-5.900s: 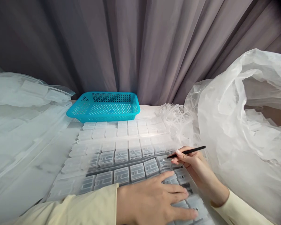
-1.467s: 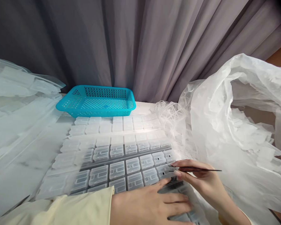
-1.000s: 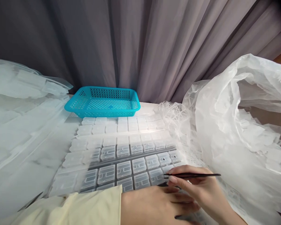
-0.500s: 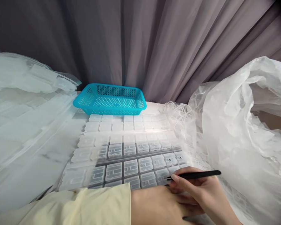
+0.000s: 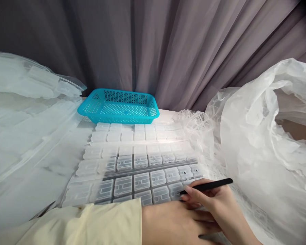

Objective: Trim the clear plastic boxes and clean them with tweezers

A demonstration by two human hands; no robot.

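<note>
Black tweezers point(image 5: 211, 185) are pinched in my right hand point(image 5: 216, 200), with the tips pointing left at a small clear plastic piece in the near rows. My left hand point(image 5: 173, 221), in a pale yellow sleeve, lies across the near edge of the plastic pieces point(image 5: 142, 182). Its fingers stretch rightward beneath my right hand, which hides their tips. The translucent pieces sit in several rows on the table, and the nearer rows have a dark grey backing. Two pieces at the right of one row show small dark dots.
A blue perforated basket point(image 5: 126, 119) stands at the back, before a grey curtain point(image 5: 117, 44). To the right are a crumpled white plastic bag point(image 5: 244, 129) and tangled clear strips point(image 5: 196, 126). Bagged translucent pieces point(image 5: 33, 78) are piled at the left.
The tweezers have tilted more steeply, and my right hand has shifted slightly left. My left hand stays nearly in place. The whole view has moved a little.
</note>
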